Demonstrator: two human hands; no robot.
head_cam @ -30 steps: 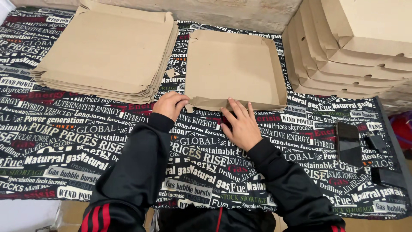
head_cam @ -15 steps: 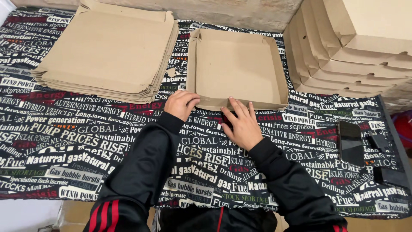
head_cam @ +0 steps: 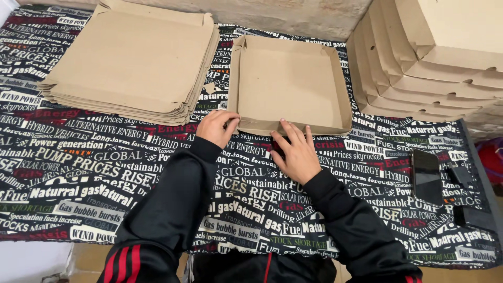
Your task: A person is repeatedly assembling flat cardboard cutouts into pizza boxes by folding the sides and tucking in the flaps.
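An open brown cardboard box tray (head_cam: 288, 84) lies on the printed black cloth, its four walls folded up. My left hand (head_cam: 217, 127) grips the tray's near left corner, fingers curled on the front wall. My right hand (head_cam: 295, 152) lies flat on the cloth, fingers spread, fingertips touching the tray's front wall near its middle. Both arms wear black sleeves with red stripes.
A thick stack of flat cardboard blanks (head_cam: 136, 60) lies at the left. Folded boxes (head_cam: 435, 57) are piled at the right. A dark phone (head_cam: 425, 175) and small black objects (head_cam: 471, 215) rest on the cloth (head_cam: 78, 173) at the right. A stone wall runs behind.
The tray's left and far walls now stand more upright. My left hand has slid right to the tray's near left corner; the right hand has stayed in place.
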